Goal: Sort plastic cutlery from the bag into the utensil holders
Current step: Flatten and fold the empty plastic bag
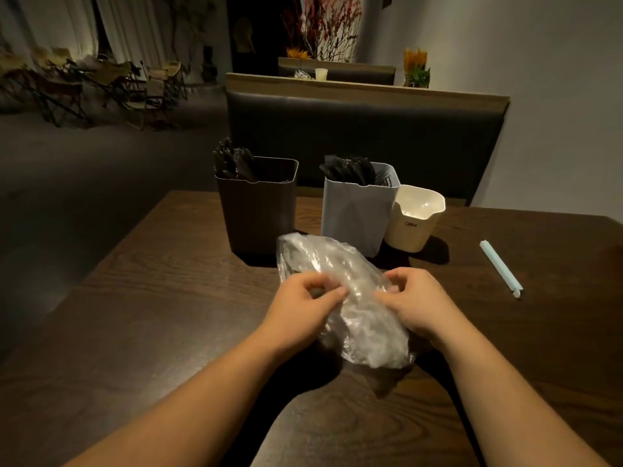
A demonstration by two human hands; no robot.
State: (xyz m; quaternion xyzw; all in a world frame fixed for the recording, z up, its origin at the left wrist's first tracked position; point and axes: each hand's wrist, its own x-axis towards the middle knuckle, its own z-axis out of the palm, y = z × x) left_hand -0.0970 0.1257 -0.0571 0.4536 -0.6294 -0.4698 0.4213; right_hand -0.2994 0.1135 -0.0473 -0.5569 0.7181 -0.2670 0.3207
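Note:
A crumpled clear plastic bag lies on the dark wooden table in front of me. My left hand pinches the bag's left side, and my right hand grips its right side with curled fingers. What is inside the bag is hard to make out. Behind the bag stand three holders: a dark brown holder with black cutlery in its left corner, a grey holder with black cutlery, and a smaller cream holder.
A pale blue wrapped straw lies on the table to the right. A dark padded booth seat back rises behind the table. Open floor and folding chairs lie far to the left.

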